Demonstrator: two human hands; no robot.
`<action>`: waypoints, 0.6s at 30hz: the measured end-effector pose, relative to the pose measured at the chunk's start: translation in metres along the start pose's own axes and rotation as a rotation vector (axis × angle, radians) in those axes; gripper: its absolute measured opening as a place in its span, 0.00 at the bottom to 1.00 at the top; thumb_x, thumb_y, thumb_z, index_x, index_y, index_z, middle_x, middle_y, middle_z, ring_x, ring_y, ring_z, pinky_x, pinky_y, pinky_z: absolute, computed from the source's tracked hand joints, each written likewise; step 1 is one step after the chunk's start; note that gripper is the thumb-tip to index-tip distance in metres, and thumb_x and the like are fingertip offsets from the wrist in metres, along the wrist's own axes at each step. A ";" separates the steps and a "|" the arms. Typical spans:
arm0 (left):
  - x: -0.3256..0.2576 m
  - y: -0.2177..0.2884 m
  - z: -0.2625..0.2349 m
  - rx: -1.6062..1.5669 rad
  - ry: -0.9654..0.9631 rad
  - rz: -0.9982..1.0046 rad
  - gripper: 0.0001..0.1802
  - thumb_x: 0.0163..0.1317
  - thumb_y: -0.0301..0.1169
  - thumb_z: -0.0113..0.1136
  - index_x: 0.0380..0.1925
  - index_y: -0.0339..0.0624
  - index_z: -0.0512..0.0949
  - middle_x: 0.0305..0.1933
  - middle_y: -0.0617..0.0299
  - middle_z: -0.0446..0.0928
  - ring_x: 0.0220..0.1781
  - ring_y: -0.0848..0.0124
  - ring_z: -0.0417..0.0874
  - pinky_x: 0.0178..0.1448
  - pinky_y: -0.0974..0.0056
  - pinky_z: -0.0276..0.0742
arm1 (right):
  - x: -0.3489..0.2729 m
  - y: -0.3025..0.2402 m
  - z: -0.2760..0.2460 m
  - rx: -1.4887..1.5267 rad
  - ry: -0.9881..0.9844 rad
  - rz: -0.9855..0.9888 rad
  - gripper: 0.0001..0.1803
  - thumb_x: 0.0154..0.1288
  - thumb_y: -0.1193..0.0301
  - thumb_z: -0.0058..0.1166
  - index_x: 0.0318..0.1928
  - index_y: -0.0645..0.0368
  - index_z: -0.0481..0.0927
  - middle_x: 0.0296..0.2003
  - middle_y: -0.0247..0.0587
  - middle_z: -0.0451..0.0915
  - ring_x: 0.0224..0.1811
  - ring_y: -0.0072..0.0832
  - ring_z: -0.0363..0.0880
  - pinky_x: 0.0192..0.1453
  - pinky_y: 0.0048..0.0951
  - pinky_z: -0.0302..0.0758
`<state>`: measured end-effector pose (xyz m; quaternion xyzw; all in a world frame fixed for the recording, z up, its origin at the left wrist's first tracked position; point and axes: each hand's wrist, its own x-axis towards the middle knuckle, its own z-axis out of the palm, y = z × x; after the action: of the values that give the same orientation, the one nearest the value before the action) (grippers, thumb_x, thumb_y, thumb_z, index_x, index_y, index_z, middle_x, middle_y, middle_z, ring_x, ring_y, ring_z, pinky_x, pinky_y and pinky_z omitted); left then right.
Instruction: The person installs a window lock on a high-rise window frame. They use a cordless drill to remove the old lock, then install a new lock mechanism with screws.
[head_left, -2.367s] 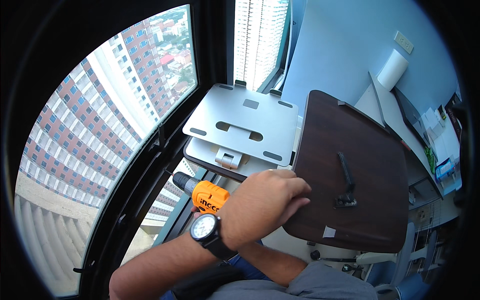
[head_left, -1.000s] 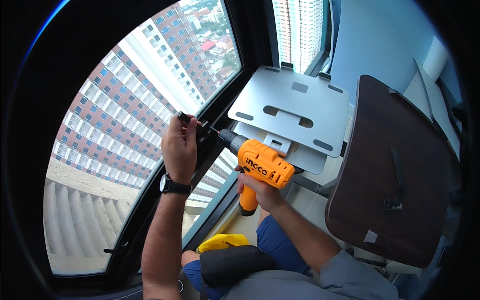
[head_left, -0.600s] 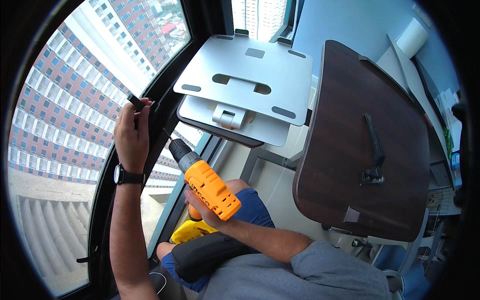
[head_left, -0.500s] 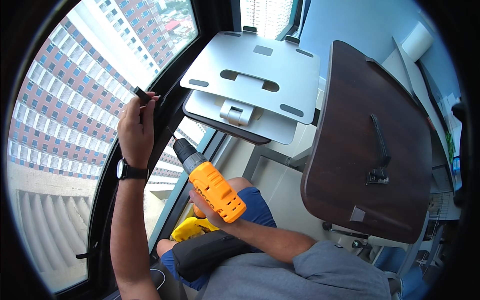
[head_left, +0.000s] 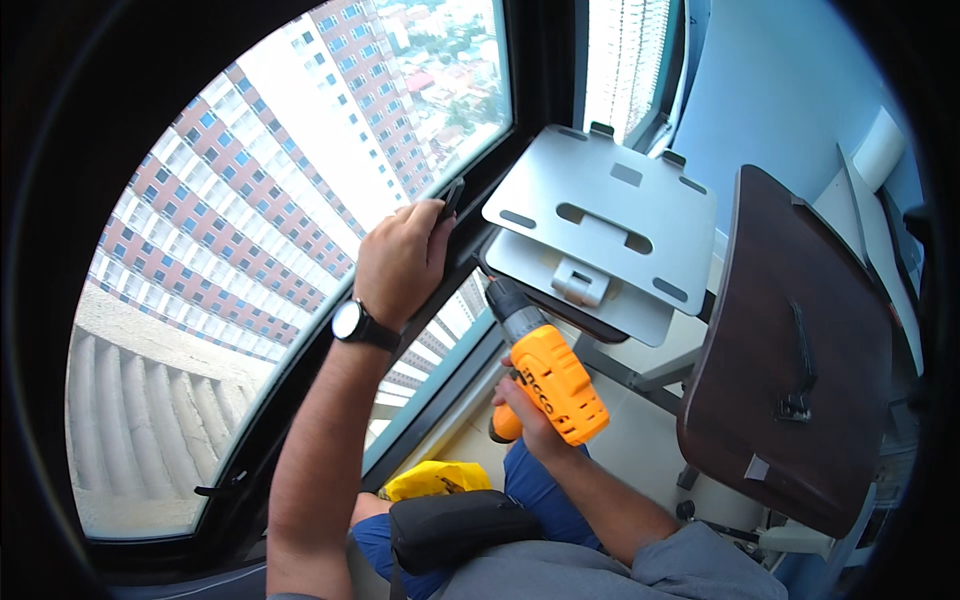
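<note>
Silver laptop stand [head_left: 600, 235] just right of the raised hand, above the lower one. Dark brown tabletop [head_left: 790, 350] farther right, tilted. Yellow cloth [head_left: 435, 480] and black pouch [head_left: 455, 520] below both hands.

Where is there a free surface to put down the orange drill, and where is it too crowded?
The grey perforated stand top is bare, right beside the orange drill in the right hand. The dark wooden tabletop stands tilted, so nothing would rest there. The left hand grips a dark piece at the window frame. The lap, with yellow item and black pouch, is crowded.
</note>
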<state>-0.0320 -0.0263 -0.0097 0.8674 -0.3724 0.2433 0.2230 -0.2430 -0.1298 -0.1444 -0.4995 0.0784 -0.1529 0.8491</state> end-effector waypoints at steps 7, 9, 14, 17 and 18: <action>-0.036 -0.005 0.001 -0.301 0.257 -0.219 0.05 0.71 0.24 0.67 0.42 0.36 0.80 0.36 0.52 0.89 0.39 0.62 0.93 0.44 0.62 0.86 | 0.022 -0.021 -0.002 -0.047 -0.021 0.049 0.20 0.73 0.77 0.59 0.63 0.62 0.74 0.52 0.41 0.80 0.38 0.24 0.84 0.46 0.31 0.83; -0.037 -0.007 0.004 -0.304 0.269 -0.224 0.06 0.71 0.24 0.67 0.43 0.36 0.80 0.36 0.52 0.88 0.39 0.61 0.92 0.44 0.60 0.86 | 0.028 -0.022 -0.004 -0.066 -0.054 0.009 0.20 0.73 0.77 0.60 0.63 0.62 0.75 0.52 0.41 0.81 0.37 0.23 0.84 0.45 0.30 0.83; -0.023 -0.003 0.005 -0.297 0.252 -0.167 0.09 0.74 0.25 0.64 0.50 0.36 0.81 0.39 0.51 0.87 0.40 0.60 0.92 0.45 0.58 0.86 | 0.038 -0.020 -0.006 -0.109 -0.074 0.037 0.22 0.73 0.76 0.61 0.64 0.62 0.75 0.53 0.41 0.81 0.38 0.22 0.84 0.44 0.28 0.83; -0.009 -0.001 -0.003 -0.178 0.079 -0.201 0.14 0.76 0.27 0.61 0.57 0.35 0.81 0.42 0.50 0.87 0.41 0.58 0.91 0.45 0.57 0.86 | 0.040 -0.020 -0.006 -0.153 -0.097 0.062 0.23 0.73 0.76 0.61 0.65 0.62 0.75 0.53 0.39 0.81 0.38 0.20 0.83 0.44 0.26 0.83; -0.007 0.000 -0.005 -0.158 0.054 -0.185 0.17 0.77 0.29 0.59 0.61 0.36 0.80 0.45 0.49 0.87 0.42 0.55 0.91 0.46 0.56 0.86 | 0.042 -0.020 -0.005 -0.166 -0.108 0.068 0.23 0.73 0.76 0.61 0.65 0.62 0.75 0.53 0.39 0.82 0.38 0.20 0.83 0.44 0.26 0.83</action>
<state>-0.0371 -0.0195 -0.0093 0.8709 -0.3025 0.2149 0.3223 -0.2084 -0.1570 -0.1287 -0.5727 0.0617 -0.0897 0.8125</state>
